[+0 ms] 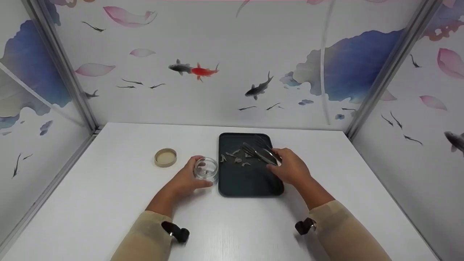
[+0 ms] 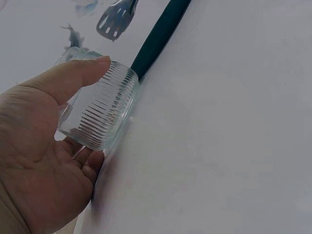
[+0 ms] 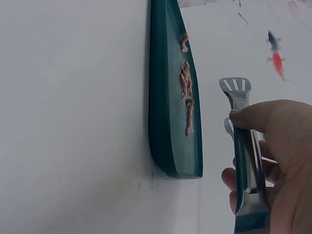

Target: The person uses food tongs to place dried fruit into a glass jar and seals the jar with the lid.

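Observation:
My left hand [image 1: 185, 177] grips a clear ribbed glass jar [image 2: 105, 105], thumb on one side and fingers around the other. The jar is uncapped and stands on the table close to the left edge of a dark tray [image 1: 250, 185]. Several small brownish curled pieces [image 3: 186, 80] lie on the tray, mostly in its upper left part. Over the tray's right side, my right hand [image 1: 291, 166] holds metal tongs [image 3: 248, 165] with slotted ends. The tong tips point left towards the pieces and hold nothing between them.
A round beige lid [image 1: 165, 157] lies on the white table [image 1: 108, 217], left of the jar. White panels [image 1: 224, 98] printed with fish and petals enclose the table at the back and both sides. A dark band with a small device [image 1: 175, 232] is worn on each wrist.

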`<state>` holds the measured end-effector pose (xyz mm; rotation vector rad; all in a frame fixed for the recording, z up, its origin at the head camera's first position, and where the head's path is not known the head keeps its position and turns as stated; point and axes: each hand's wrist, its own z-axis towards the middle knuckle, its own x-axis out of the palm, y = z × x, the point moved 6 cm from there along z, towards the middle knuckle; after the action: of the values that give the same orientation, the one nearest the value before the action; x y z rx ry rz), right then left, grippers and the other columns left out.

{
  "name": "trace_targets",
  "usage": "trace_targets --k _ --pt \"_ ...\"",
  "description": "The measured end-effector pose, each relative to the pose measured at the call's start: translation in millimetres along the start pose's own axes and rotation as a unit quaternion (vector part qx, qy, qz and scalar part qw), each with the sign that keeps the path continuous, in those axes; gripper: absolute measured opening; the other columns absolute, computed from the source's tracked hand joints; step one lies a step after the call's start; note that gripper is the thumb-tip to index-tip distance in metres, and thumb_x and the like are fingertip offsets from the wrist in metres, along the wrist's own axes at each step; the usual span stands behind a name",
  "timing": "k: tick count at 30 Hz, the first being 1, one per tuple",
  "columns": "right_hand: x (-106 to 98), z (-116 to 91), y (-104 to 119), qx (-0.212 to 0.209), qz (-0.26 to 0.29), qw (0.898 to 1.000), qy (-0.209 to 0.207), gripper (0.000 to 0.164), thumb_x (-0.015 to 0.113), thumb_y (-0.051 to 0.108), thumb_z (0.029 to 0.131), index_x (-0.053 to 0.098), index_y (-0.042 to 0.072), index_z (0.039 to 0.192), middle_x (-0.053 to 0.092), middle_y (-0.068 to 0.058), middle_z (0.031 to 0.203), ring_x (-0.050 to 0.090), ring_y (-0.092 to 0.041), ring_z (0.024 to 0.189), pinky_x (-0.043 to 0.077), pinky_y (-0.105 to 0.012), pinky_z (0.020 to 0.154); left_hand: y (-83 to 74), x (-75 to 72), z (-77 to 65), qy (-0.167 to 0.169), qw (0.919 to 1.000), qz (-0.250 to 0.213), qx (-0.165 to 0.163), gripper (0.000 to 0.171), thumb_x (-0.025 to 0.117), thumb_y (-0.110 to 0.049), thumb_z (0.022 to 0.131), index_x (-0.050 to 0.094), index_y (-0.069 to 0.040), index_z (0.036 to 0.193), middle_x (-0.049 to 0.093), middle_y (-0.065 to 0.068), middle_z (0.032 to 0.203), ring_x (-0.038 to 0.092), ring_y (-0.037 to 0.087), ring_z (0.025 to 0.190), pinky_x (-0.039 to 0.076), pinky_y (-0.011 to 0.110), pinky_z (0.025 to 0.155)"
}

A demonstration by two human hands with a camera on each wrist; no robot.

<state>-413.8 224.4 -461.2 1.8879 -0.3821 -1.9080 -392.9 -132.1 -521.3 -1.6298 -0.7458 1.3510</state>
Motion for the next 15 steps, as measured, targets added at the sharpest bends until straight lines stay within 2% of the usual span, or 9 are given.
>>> trace_targets --k 11,15 --pt "10.8 5.7 -22.3 0.030 0.004 0.999 0.013 0.070 0.077 0.038 0.097 0.053 0.015 0.159 0.063 -0.013 0.140 0.061 -0.028 0.118 0.051 -0.051 0.103 -1.2 -0.2 -0.8 0.002 0.9999 -0.002 -0.011 0.101 0.096 -0.032 0.080 0.034 -0.026 0.159 0.050 0.008 0.160 0.049 0.030 0.147 0.034 0.054 0.125" --pt "14.2 6.3 -26.0 0.031 -0.011 0.999 0.021 0.068 0.077 0.037 0.098 0.054 0.014 0.157 0.064 -0.014 0.138 0.059 -0.027 0.113 0.051 -0.049 0.097 -1.2 0.1 -0.9 0.006 0.9999 -0.002 -0.014 0.101 0.095 -0.032 0.080 0.034 -0.027 0.160 0.048 0.007 0.162 0.048 0.030 0.149 0.034 0.053 0.126"
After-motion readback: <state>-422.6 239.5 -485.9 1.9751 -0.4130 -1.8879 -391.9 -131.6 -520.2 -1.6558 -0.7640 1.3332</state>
